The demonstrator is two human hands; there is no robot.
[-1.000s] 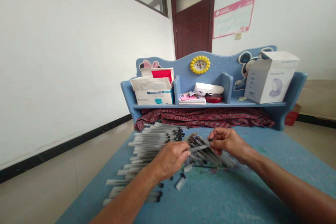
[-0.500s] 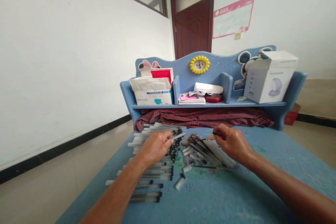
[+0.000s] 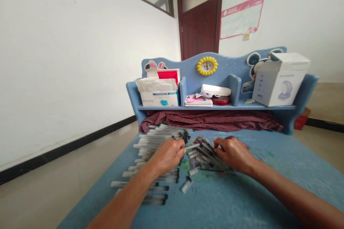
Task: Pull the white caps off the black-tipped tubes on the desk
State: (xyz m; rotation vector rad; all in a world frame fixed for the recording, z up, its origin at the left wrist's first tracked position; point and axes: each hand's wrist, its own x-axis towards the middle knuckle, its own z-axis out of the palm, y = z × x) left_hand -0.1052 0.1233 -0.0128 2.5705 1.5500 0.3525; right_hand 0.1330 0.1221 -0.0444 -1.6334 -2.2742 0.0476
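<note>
My left hand [image 3: 170, 154] is closed on a thin, whitish pen barrel [image 3: 192, 146], whose free end points right. Beneath and beside that hand lie many clear pens with black ends [image 3: 150, 142], laid in rough rows on the blue table [image 3: 204, 207]. My right hand [image 3: 235, 153] has its fingers bent together at the right edge of a loose heap of pen parts [image 3: 211, 155]. Whatever is between those fingertips is hidden. In the heap are clear tubes and dark thin refills. Nearer me lie a clear pen cap [image 3: 194, 171] and another cap [image 3: 186, 186].
Behind the table top, a checked red cloth [image 3: 209, 120] lies under a blue shelf [image 3: 242, 107]. On the shelf stand a mask box [image 3: 159, 98], papers with a red round tin [image 3: 220, 101], and a white carton [image 3: 281, 82]. A yellow flower-shaped clock [image 3: 207, 66] is on the backboard.
My right hand has come down and slightly left to the heap; the small black piece seen in its fingers no longer shows. My left hand has shifted a little right and down with the pen barrel.
</note>
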